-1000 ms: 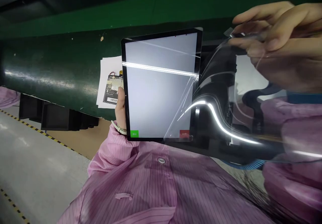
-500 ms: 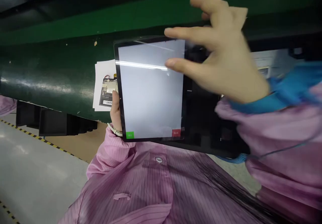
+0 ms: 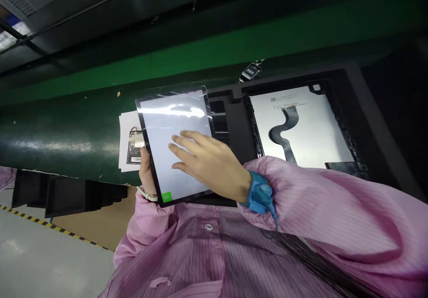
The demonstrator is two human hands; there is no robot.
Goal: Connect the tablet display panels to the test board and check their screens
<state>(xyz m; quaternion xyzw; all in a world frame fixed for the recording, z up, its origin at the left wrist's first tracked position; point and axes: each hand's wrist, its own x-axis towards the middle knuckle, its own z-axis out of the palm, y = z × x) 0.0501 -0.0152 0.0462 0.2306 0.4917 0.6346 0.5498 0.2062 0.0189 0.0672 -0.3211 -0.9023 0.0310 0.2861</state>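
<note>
My left hand (image 3: 147, 173) grips the left edge of a tablet (image 3: 160, 133), thumb on the front frame and the other fingers hidden behind it. Its screen is lit pale white, with a green box in the lower left corner and small red marks at the top. Over the screen's middle right lies my right hand (image 3: 210, 164), fingers stretched out and holding nothing. Whether its fingertips touch the glass I cannot tell. A blue wrist strap (image 3: 261, 193) circles that wrist.
Left of the tablet, a printed sheet (image 3: 125, 128) lies on the green bench (image 3: 67, 128). On the right, a black tray (image 3: 236, 119) holds a silver panel (image 3: 310, 133) with a dark ribbon cable (image 3: 281, 133). A small dark device (image 3: 250, 71) lies behind the tray. Black bins (image 3: 67, 195) stand below the bench.
My right hand has come down and left, from above the tablet's upper right to over its screen. The tablet is tilted more, and the panel in the tray is now uncovered.
</note>
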